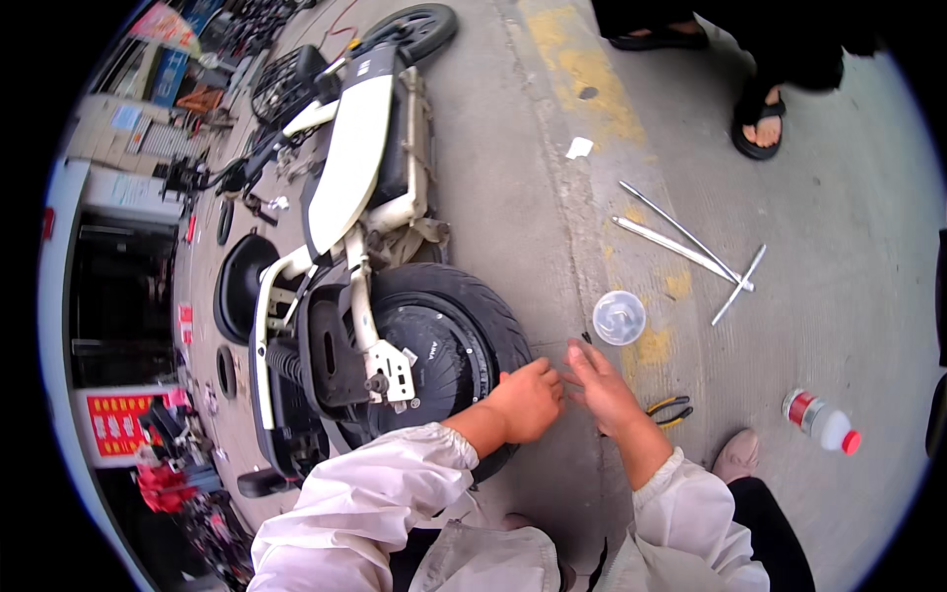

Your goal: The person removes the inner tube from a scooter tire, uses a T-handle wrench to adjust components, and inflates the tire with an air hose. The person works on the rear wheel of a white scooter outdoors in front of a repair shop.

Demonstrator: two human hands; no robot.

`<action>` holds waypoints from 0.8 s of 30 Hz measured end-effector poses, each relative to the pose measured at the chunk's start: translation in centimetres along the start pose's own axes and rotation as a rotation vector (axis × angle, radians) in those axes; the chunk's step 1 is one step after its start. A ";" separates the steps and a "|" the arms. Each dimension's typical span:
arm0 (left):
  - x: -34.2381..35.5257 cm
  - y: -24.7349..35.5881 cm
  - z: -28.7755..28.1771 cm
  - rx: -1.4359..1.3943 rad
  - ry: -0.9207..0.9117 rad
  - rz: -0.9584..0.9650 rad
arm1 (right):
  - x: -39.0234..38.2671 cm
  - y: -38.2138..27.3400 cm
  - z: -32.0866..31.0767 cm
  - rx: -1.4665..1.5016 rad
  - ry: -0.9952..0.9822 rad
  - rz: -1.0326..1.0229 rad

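Observation:
Just right of the scooter's rear wheel (503, 316), my two hands are close together. My left hand (528, 400) is closed, fingers curled, beside the tyre; whatever it may hold is hidden. My right hand (604, 385) has its fingers stretched toward the left one, with nothing plainly in them. A small black piece (587, 337) shows just past its fingertips; whether it touches them I cannot tell. The white-and-black electric scooter (350, 158) seems to lie on its side, the black wheel hub (424, 350) facing up. Yellow-and-black pliers (669, 409) lie beside my right wrist.
A clear plastic tub (619, 318) stands beyond my right hand. Farther right lie a T-handled wrench (742, 286), a long metal bar (671, 245) and a plastic bottle (821, 422) with a red cap. Another person's sandalled foot (760, 128) is at the far right. A black seat (242, 281) sits left of the scooter.

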State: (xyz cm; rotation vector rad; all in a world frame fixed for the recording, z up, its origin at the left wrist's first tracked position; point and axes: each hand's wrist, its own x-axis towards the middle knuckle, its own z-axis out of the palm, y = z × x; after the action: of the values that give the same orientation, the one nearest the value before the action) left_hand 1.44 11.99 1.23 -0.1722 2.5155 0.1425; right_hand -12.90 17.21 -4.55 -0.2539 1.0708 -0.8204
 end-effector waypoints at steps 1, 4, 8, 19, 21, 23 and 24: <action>-0.7 1.2 0.3 -0.045 0.089 -0.109 | 1.1 -0.8 1.2 -0.073 -0.036 -0.029; -3.1 6.4 -1.5 -0.532 0.531 -0.445 | 4.0 -1.8 4.7 -0.184 -0.127 -0.044; -7.9 15.0 -0.8 -2.299 0.674 -1.472 | 4.8 -1.7 6.7 -0.250 -0.124 -0.005; -9.8 16.3 5.3 -2.220 2.016 -1.914 | 6.8 -4.2 7.8 -0.333 -0.240 0.179; -9.8 15.3 5.2 -2.274 2.035 -1.914 | 7.4 -4.2 7.4 -0.337 -0.224 0.197; -9.6 15.1 5.4 -2.341 2.036 -1.935 | 7.6 -3.6 7.1 -0.391 -0.196 0.144; -9.6 15.1 5.4 -2.369 2.037 -1.949 | 7.9 -3.3 7.1 -0.416 -0.186 0.119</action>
State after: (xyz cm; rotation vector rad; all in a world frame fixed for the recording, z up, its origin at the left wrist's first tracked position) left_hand 9.94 28.52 3.40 1.5841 0.3676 -0.8921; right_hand -6.60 8.04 -4.64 -0.5995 1.0621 -0.4515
